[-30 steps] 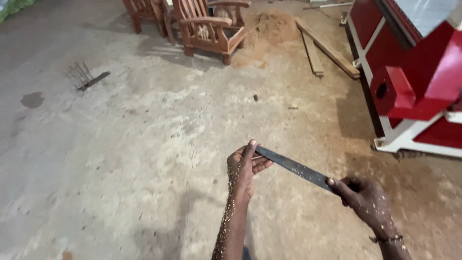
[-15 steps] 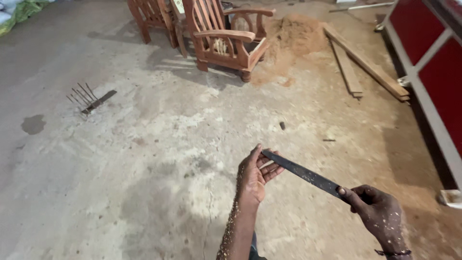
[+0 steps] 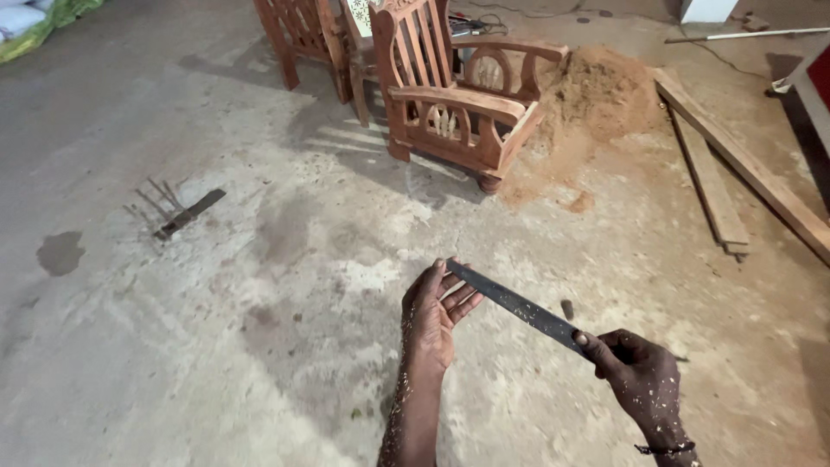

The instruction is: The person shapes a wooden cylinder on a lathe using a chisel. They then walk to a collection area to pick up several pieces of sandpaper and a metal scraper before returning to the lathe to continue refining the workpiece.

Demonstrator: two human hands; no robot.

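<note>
While seen from head view: right hand (image 3: 638, 374) closed in a fist around near end of long dark flat metal blade (image 3: 517, 307), thumb on top. Left hand (image 3: 437, 316) open, fingers (image 3: 460, 298) straight and close together, palm turned up, far tip of blade resting against fingers. Blade held level above concrete floor (image 3: 216, 346), slanting from right hand up and away to left hand. Both forearms speckled with sawdust; thin bracelet (image 3: 664, 448) on right wrist.

Beyond blade, well apart: carved wooden armchair (image 3: 458, 95), unfinished, upright on floor. Second wooden chair frame (image 3: 303, 39) just behind armchair, partly cut off by frame edge. Sawdust heap (image 3: 601, 86) touching armchair's right side. Two long wooden planks (image 3: 722, 164) flat on floor right of heap. Small dark tool with several thin prongs (image 3: 177, 212) lying left of armchair, well apart from blade. Dark stain (image 3: 60, 252) further left of pronged tool. Red machine edge (image 3: 817, 95) at far right, mostly out of frame. Small dark scrap (image 3: 567, 309) on floor just past blade.
</note>
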